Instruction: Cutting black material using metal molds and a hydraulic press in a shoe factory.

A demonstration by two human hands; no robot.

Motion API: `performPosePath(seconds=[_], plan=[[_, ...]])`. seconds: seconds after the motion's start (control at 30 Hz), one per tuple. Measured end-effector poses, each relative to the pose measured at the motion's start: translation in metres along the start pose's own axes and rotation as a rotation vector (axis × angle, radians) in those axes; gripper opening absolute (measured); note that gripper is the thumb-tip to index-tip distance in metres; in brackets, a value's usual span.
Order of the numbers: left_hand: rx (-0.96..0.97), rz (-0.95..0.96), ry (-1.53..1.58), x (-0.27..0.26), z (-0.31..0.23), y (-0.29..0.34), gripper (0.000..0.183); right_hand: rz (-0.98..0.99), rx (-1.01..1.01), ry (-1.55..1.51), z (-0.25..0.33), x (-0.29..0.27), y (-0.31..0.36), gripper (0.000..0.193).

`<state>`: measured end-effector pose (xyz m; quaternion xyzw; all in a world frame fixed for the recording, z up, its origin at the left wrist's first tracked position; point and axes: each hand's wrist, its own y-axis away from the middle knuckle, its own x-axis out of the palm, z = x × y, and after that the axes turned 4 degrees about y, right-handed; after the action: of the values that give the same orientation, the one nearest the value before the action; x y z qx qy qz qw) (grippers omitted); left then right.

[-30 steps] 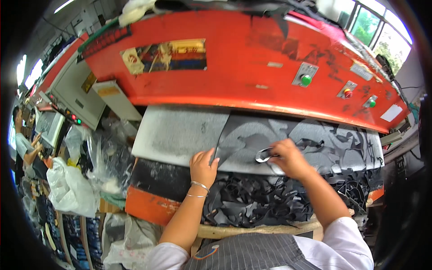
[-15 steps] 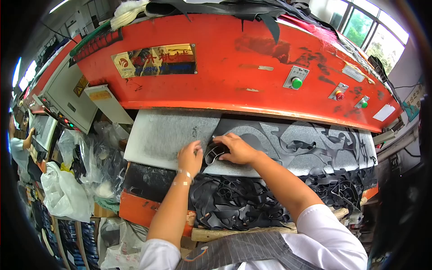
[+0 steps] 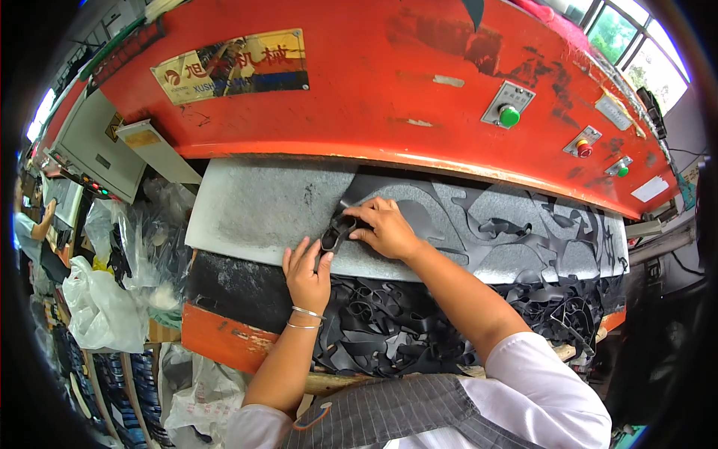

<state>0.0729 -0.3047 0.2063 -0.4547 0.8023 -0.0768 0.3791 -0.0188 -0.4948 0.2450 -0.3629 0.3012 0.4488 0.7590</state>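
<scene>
A cutting die [image 3: 330, 241], a narrow metal band bent into a closed loop, stands on the white cutting board [image 3: 247, 202] at the edge of the dark sheet material [image 3: 415, 217]. My right hand [image 3: 389, 230] closes on its far part with thumb and fingers, which partly hide it. My left hand [image 3: 305, 273] is at its near end, fingers stretched and apart, the thumb and forefinger tips beside the metal; whether they press on it I cannot tell. Cut-out openings in the sheet show the board to the right of my hands.
A red press beam [image 3: 359, 97] spans behind the board, with a green button [image 3: 508, 116] and a red button [image 3: 584, 149]. Dark offcuts [image 3: 396, 322] heap along the near edge. Plastic bags [image 3: 105, 307] hang at left; another person [image 3: 34, 228] stands far left.
My left hand has come up to the die's near end, its fingers straightening. The die and my right hand shift slightly left and nearer the board's far side. The whole view has tilted downward.
</scene>
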Motion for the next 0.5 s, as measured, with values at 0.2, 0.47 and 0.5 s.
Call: performPosePath(seconds=[0.2, 0.47, 0.5], plan=[[-0.012, 0.02, 0.019, -0.001, -0.001, -0.003, 0.042, 0.015, 0.039, -0.174, -0.006, -0.005, -0.009, 0.035], [-0.074, -0.03, 0.096, 0.002, 0.001, -0.005, 0.058, 0.083, 0.055, -0.043, 0.0, -0.005, -0.014, 0.039], [-0.073, -0.032, 0.093, 0.001, 0.0, -0.006, 0.058, 0.083, 0.052, -0.044, 0.0, -0.006, -0.015, 0.039]])
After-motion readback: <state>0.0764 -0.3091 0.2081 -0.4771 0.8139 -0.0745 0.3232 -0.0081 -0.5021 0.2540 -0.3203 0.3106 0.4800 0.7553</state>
